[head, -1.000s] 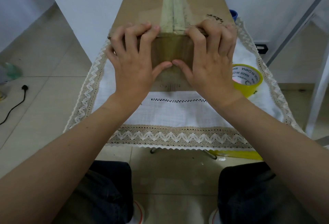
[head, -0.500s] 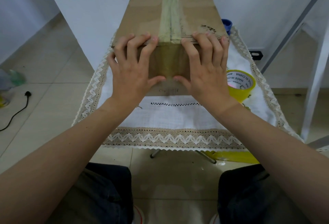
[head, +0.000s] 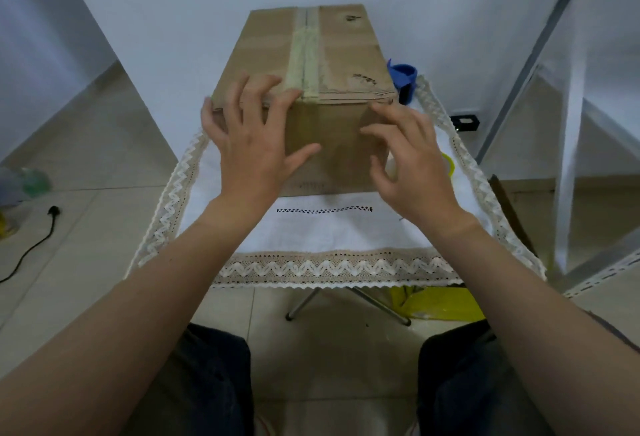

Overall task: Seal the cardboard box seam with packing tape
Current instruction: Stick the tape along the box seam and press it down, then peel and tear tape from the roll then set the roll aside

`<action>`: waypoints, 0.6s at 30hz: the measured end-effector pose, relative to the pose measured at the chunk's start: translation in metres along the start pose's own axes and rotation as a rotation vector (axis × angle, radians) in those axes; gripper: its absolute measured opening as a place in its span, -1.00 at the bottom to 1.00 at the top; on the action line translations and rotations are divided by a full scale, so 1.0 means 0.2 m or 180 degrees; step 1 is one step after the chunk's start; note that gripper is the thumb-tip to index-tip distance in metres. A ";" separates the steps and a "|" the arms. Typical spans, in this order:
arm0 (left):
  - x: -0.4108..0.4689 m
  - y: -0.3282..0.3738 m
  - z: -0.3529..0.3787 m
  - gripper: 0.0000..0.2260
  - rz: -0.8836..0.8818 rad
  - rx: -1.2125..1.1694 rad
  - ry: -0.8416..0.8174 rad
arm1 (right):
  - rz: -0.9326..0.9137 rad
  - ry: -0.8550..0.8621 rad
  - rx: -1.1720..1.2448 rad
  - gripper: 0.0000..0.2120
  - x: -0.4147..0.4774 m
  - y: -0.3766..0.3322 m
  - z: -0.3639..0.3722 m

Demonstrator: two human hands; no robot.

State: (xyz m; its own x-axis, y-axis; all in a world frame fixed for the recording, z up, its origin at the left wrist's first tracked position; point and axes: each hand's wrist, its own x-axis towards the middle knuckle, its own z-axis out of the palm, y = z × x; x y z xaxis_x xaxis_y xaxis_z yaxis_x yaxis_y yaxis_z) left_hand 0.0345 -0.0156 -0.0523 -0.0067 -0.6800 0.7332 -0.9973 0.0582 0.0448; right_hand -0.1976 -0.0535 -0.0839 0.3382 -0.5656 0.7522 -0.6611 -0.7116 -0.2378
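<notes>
A brown cardboard box (head: 341, 55) stands on a small table covered by a white lace-trimmed cloth (head: 325, 231). A strip of yellowish packing tape (head: 304, 51) runs along the top seam and folds over the near edge. My left hand (head: 254, 145) rests with spread fingers on the box's near top edge, thumb on the front face. My right hand (head: 412, 155) hovers open just off the box's right front corner, holding nothing. The yellow tape roll (head: 447, 164) is mostly hidden behind my right hand.
A blue object (head: 402, 81) sits behind the box on the right. A white wall rises directly behind the table. A black cable (head: 31, 248) lies on the tiled floor at left. A yellow bag (head: 440, 304) lies under the table; a white frame stands at right.
Both hands were pressing the tape over the box's near edge. Now my right hand has lifted off and drawn back to the right; my left hand has loosened and spread. The view has pulled back.
</notes>
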 end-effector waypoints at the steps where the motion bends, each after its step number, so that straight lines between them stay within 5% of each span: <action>1: 0.01 0.05 0.00 -0.35 0.0013 -0.0043 0.0047 | 0.0122 0.0056 -0.0045 -0.71 -0.01 0.03 -0.02; 6: 0.02 0.29 0.03 -0.76 0.0361 -0.0862 -0.0173 | 0.1143 -0.0740 -0.0428 -0.80 -0.05 0.18 -0.08; 10: -0.03 0.36 0.09 -0.92 0.0327 -0.1622 -0.0894 | 0.1519 -0.1539 -0.1078 -0.77 -0.10 0.25 -0.09; 18: -0.07 0.42 0.15 -0.93 -0.1168 -0.2640 -0.2092 | 0.1629 -0.0906 -0.1123 -0.69 -0.04 0.19 -0.15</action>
State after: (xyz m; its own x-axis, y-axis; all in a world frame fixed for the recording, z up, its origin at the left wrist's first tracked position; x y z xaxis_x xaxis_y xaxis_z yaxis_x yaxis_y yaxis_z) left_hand -0.0517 -0.0235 -0.0789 -0.0041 -0.9957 0.0928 -0.5910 0.0773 0.8030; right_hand -0.2452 -0.0625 -0.0808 0.0559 -0.9166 0.3959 -0.9471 -0.1742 -0.2696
